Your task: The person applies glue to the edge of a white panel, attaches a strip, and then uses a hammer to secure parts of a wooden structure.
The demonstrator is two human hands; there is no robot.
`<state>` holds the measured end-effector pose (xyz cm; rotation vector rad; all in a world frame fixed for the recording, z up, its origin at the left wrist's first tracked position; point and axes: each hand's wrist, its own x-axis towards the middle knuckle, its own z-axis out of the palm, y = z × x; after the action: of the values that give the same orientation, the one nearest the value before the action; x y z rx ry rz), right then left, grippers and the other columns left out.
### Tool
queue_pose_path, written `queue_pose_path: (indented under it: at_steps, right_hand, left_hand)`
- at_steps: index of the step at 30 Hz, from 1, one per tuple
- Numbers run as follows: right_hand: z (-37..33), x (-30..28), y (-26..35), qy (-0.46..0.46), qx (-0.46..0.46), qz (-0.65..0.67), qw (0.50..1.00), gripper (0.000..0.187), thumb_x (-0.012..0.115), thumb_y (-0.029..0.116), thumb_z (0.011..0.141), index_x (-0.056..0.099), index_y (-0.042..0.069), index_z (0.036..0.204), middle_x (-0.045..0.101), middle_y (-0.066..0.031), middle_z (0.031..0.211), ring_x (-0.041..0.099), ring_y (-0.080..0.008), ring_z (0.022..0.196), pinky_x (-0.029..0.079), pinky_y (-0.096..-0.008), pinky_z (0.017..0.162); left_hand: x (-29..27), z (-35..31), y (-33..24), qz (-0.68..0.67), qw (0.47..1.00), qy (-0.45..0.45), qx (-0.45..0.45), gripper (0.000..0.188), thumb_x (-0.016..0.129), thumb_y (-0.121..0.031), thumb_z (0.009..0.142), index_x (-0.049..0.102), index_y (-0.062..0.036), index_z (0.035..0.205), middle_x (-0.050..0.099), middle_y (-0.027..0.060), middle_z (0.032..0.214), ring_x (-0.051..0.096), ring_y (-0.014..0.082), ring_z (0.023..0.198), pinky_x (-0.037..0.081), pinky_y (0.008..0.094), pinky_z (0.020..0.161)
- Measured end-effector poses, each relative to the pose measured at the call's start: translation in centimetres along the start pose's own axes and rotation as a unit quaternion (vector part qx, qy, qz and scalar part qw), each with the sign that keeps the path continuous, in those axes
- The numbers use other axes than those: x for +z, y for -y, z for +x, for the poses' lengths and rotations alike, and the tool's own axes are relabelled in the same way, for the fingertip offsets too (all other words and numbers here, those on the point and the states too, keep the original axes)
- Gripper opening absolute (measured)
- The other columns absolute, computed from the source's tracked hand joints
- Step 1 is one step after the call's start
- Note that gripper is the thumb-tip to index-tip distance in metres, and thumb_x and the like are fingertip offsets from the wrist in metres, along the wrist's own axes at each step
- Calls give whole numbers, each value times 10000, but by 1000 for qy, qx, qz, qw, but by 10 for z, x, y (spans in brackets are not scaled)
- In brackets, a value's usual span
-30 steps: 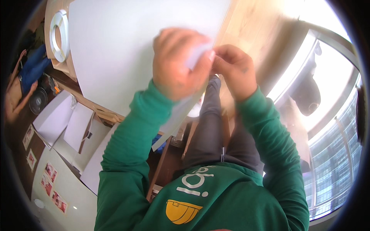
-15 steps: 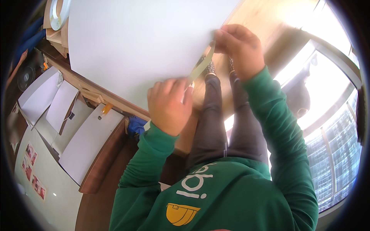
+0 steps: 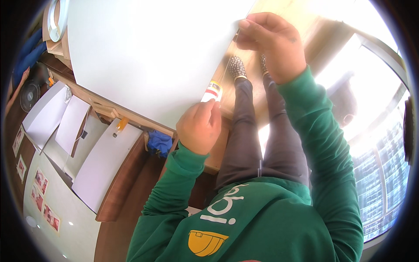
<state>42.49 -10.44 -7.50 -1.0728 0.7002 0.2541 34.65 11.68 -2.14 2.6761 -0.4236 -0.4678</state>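
Note:
My left hand (image 3: 200, 126) grips a roll of tape (image 3: 213, 89) with white, red and yellow on its inside, beside the near right corner of a large white board (image 3: 139, 52). Farther off, my right hand (image 3: 273, 43) is closed in a pinch at the board's right edge. The thin strip of tape (image 3: 225, 65) runs between both hands along that edge, seen almost edge-on. Whether the strip touches the board I cannot tell. What lies between the right fingertips is mostly hidden.
Left of the board stand more white panels (image 3: 104, 161) on a wooden frame, with an orange-handled tool (image 3: 121, 126) on one. A blue cloth (image 3: 159, 143) hangs by the frame's corner. My legs (image 3: 238, 131) stand close to the board's edge. A bright window (image 3: 375, 174) is at right.
My right hand has moved farther away along the board's edge, and the hands are wider apart. The tape strip, flat and pale yellow before, is now turned edge-on. The roll's coloured inside has come into view.

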Motion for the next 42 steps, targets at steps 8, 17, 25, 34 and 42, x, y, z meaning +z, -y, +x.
queue_pose_path:
  at_steps: [8,17,25,34,42]
  right_hand:
    - [-22,11,-22,-9,11,68,998,279,755,141,912,666,-56,1089,723,-78,903,703,-133,802,591,-256,754]
    - [-28,19,-30,-22,24,84,996,223,786,154,891,705,-22,1001,715,-48,841,647,-84,731,540,-223,684]
    - [-25,22,-39,-33,2,79,996,223,793,152,882,711,-26,987,718,-56,830,642,-86,705,535,-224,659]
    - [-27,25,-35,-42,3,72,997,220,788,152,888,710,-30,984,724,-64,836,651,-89,714,544,-230,666]
    - [-37,30,-44,-34,3,77,996,252,775,139,895,705,-51,1046,732,-85,878,672,-103,758,551,-237,704]
  left_hand:
    - [-7,3,2,-4,1000,26,-8,59,748,-51,870,696,-26,857,650,90,696,610,225,578,479,357,517]
    - [-12,4,9,14,999,43,8,104,763,-52,856,671,-36,808,611,82,654,577,228,542,456,349,505]
    - [-15,7,16,20,999,37,19,148,770,-54,845,643,-40,770,599,87,650,572,239,538,454,357,505]
    - [-15,3,21,10,999,36,31,142,777,-53,831,643,-42,783,606,89,662,581,242,546,463,365,506]
    - [-17,-10,33,16,999,29,41,156,779,-49,825,632,-46,770,601,84,658,580,242,543,456,361,494]
